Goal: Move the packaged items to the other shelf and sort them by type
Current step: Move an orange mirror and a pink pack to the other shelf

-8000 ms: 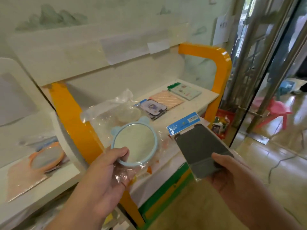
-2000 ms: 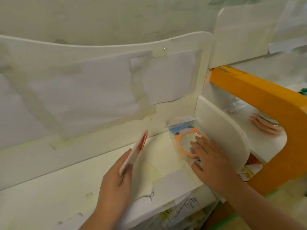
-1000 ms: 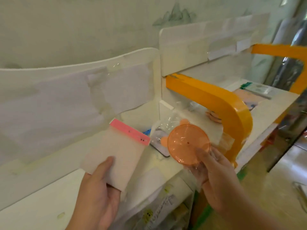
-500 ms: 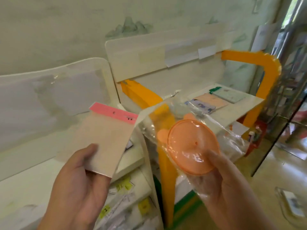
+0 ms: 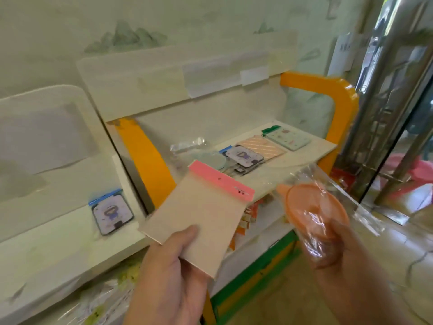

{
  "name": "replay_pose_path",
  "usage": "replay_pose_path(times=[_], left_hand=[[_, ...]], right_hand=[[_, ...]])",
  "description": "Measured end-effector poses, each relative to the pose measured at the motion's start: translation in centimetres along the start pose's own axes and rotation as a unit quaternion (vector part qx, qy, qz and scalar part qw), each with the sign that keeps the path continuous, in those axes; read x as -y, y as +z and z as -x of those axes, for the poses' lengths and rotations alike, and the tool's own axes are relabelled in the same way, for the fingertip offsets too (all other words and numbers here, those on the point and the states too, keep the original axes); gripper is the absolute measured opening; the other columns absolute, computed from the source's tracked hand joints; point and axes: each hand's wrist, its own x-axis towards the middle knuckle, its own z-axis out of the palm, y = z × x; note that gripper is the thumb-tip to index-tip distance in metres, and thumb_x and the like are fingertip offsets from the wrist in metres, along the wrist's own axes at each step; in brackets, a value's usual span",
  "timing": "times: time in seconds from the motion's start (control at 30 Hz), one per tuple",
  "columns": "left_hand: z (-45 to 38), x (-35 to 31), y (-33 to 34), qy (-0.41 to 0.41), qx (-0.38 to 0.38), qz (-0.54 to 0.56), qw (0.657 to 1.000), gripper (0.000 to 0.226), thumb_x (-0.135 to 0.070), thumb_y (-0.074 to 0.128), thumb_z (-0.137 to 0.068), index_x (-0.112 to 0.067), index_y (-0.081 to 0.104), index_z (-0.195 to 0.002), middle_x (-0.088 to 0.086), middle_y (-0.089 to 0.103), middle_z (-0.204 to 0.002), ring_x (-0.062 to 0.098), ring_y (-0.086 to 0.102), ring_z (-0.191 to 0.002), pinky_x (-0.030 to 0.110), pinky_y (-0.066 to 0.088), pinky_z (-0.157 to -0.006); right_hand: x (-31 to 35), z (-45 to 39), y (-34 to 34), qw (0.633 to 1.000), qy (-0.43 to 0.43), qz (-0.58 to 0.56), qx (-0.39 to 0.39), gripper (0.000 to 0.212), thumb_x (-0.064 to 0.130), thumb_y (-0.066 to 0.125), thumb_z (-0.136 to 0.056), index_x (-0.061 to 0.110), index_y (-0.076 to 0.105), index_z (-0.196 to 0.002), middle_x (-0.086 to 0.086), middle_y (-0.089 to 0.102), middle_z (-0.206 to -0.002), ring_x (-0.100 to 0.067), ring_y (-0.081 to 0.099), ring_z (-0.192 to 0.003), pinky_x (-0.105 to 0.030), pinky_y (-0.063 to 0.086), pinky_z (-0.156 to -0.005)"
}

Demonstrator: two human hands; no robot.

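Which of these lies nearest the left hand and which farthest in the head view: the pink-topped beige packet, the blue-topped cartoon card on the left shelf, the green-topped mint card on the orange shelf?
1. Pink-topped beige packet: held in the left hand itself.
2. Blue-topped cartoon card: on the left white shelf.
3. Green-topped mint card: far right end of the orange-framed shelf.

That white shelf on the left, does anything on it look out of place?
One purple cartoon packet lies there alone. A matching packet already sits on the orange-framed shelf with the other flat packets, so by type it looks stranded.
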Motion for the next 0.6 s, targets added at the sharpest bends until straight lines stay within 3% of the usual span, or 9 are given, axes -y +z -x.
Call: replay_pose_path(times=[0.1, 0.2, 0.27, 0.4, 0.47, 0.6], left_hand=[[-2.5, 2.4, 1.2, -0.022, -0.016, -0.005, 1.0, 0.045, 0.006, 0.05, -0.091, -0.019, 0.06, -0.127, 0.008, 0.078, -0.108, 0.029, 0.076, -0.089, 0.042, 0.062, -0.057], [-6.0, 4.2, 2.5, -0.024, -0.055, 0.003, 0.998, 0.046, 0.004, 0.056, -0.09, -0.024, 0.059, -0.126, 0.005, 0.078, -0.108, 0.029, 0.074, -0.097, 0.043, 0.062, -0.065], [-8.4, 5.2, 3.5, -0.029, -0.07, 0.021, 0.997, 0.048, 0.002, 0.058, -0.09, -0.025, 0.058, -0.128, 0.004, 0.077, -0.108, 0.028, 0.074, -0.097, 0.042, 0.062, -0.064], [-12.8, 6.3, 5.9, -0.033, -0.098, 0.072, 0.992, 0.047, 0.0, 0.055, -0.091, -0.024, 0.057, -0.131, 0.004, 0.076, -0.112, 0.024, 0.073, -0.097, 0.034, 0.061, -0.056], [-14.7, 6.4, 6.8, -0.015, -0.11, 0.068, 0.991, 0.045, 0.001, 0.054, -0.092, -0.026, 0.059, -0.128, 0.001, 0.077, -0.105, 0.021, 0.073, -0.092, 0.031, 0.059, -0.053], [-16.9, 6.7, 7.8, 0.067, -0.119, 0.02, 0.99, 0.042, 0.004, 0.05, -0.095, -0.031, 0.065, -0.114, -0.007, 0.079, -0.095, 0.018, 0.071, -0.096, 0.037, 0.057, -0.074]], right_hand=[[1.3, -3.0, -0.8, 0.999, -0.015, 0.031, -0.006, 0.026, 0.013, 0.051, -0.097, 0.007, 0.06, -0.12, -0.013, 0.075, -0.106, -0.022, 0.075, -0.089, -0.038, 0.062, -0.067], [2.2, -6.3, -0.9, 0.998, -0.022, 0.058, 0.003, 0.033, 0.017, 0.05, -0.098, 0.013, 0.057, -0.13, -0.016, 0.069, -0.122, -0.032, 0.068, -0.11, -0.054, 0.052, -0.095], [2.9, -8.4, 0.1, 0.997, -0.023, 0.069, 0.009, 0.034, 0.02, 0.049, -0.099, 0.016, 0.058, -0.132, -0.017, 0.068, -0.124, -0.035, 0.065, -0.115, -0.055, 0.041, -0.107], [3.2, -12.9, 2.6, 0.995, -0.004, 0.102, 0.008, 0.025, 0.018, 0.046, -0.101, 0.017, 0.069, -0.113, -0.007, 0.076, -0.109, -0.026, 0.073, -0.098, -0.049, 0.056, -0.086], [3.0, -14.6, 4.4, 0.995, 0.013, 0.096, 0.031, 0.024, 0.017, 0.046, -0.101, 0.016, 0.062, -0.118, -0.007, 0.076, -0.107, -0.024, 0.073, -0.097, -0.045, 0.059, -0.085], [2.2, -17.4, 6.5, 0.992, 0.039, 0.097, 0.072, 0.028, 0.018, 0.047, -0.099, 0.019, 0.059, -0.124, -0.008, 0.073, -0.117, -0.027, 0.069, -0.108, -0.046, 0.054, -0.095]])
